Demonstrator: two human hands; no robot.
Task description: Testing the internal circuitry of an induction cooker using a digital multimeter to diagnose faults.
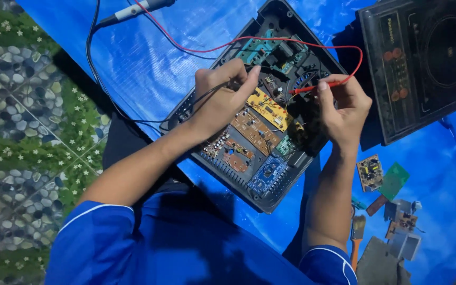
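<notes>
An opened black appliance base (186,113) lies on a blue tarp, filled with yellow, brown, blue and green circuit boards (259,129). My left hand (222,95) rests over the boards, fingers pinched on a black probe whose black lead runs off to the left. My right hand (344,105) grips a red probe (312,87), its tip pointing left onto the board area near the yellow board. The red lead (270,41) loops up and away to the top.
The appliance's black top cover (423,63) with a round cooking ring lies at the upper right. Small loose circuit boards (381,177), a brush (357,237) and metal parts sit at the lower right. A pebble-and-grass patterned floor (17,132) borders the tarp (149,58) on the left.
</notes>
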